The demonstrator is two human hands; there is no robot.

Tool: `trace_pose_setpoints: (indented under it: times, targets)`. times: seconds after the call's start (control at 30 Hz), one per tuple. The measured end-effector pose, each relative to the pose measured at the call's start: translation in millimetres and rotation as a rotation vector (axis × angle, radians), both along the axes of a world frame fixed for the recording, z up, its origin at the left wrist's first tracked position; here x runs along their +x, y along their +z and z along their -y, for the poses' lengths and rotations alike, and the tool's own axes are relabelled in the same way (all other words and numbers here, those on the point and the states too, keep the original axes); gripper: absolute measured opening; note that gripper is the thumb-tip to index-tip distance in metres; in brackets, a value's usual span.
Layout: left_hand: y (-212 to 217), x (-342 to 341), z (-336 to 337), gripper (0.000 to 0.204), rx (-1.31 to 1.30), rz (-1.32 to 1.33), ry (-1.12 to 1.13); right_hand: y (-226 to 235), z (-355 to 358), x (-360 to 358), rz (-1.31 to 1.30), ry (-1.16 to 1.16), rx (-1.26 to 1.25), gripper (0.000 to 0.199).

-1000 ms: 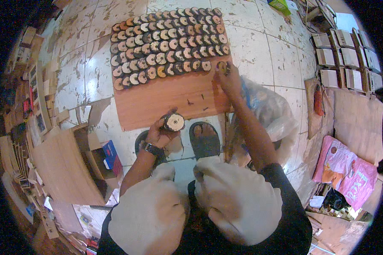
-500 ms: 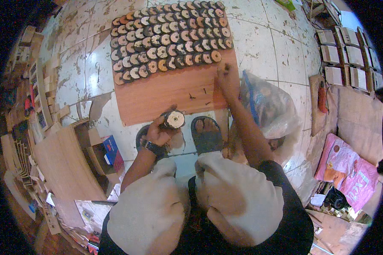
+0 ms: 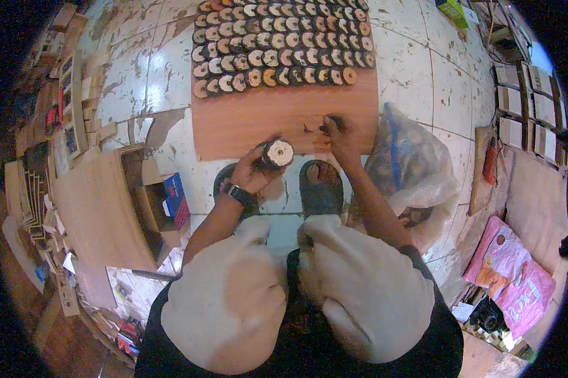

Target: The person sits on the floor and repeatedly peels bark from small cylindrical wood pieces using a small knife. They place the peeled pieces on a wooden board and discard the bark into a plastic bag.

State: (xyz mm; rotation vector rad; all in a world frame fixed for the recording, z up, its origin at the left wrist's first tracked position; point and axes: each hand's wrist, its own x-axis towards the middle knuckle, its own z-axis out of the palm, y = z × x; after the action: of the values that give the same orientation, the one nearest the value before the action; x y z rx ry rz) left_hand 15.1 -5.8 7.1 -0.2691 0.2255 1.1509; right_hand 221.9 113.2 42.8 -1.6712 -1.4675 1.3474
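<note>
My left hand (image 3: pixel 254 173) is closed around a short stack of round wood slices (image 3: pixel 279 153) with dark bark edges. The pale top slice has a small hole in its middle. Over the near right part of a brown wooden board (image 3: pixel 252 123), my right hand (image 3: pixel 342 138) has its fingers curled together by small dark scraps (image 3: pixel 308 130). Whatever those fingertips may hold is too small to make out. Many similar wood slices (image 3: pixel 270 58) lie on the far part of the board in overlapping rows, each with a hole.
A clear plastic bag (image 3: pixel 416 160) of round pieces stands right of the board. Left of me are an open cardboard box (image 3: pixel 150 201) and a large wooden panel (image 3: pixel 101 208). A pink printed bag (image 3: pixel 510 274) lies at the right, below an orange-handled tool (image 3: pixel 489 160).
My right hand has come nearer and leftward, from the end of the slice rows to the dark scraps. My left hand still holds the stack. The whole view has shifted somewhat.
</note>
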Motion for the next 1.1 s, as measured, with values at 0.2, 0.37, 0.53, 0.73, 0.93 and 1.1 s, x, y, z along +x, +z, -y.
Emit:
trace_pose_setpoints:
  times: [0.2, 0.37, 0.53, 0.73, 0.93, 1.1]
  targets:
    - [7, 7, -6, 0.063, -0.069, -0.013, 0.027, 56, 51, -32, -0.184, 0.175, 0.113, 0.019]
    - [11, 7, -5, 0.055, -0.093, -0.09, 0.056, 52, 50, -47, -0.035, 0.436, 0.487, 0.021]
    - [6, 7, 0, 0.05, -0.097, -0.142, 0.062, 55, 49, -48, 0.068, 0.569, 0.605, 0.023]
    - [-2, 5, -1, 0.051, -0.079, -0.148, 0.008, 63, 50, -50, 0.089, 0.565, 0.595, 0.023]
    - [-1, 6, 0, 0.053, -0.036, -0.149, -0.013, 29, 24, -45, -0.045, 0.128, 0.214, 0.026]
    - [10, 3, 7, 0.058, 0.003, -0.05, 0.005, -7, -15, -47, 0.397, 0.444, 0.423, 0.03]
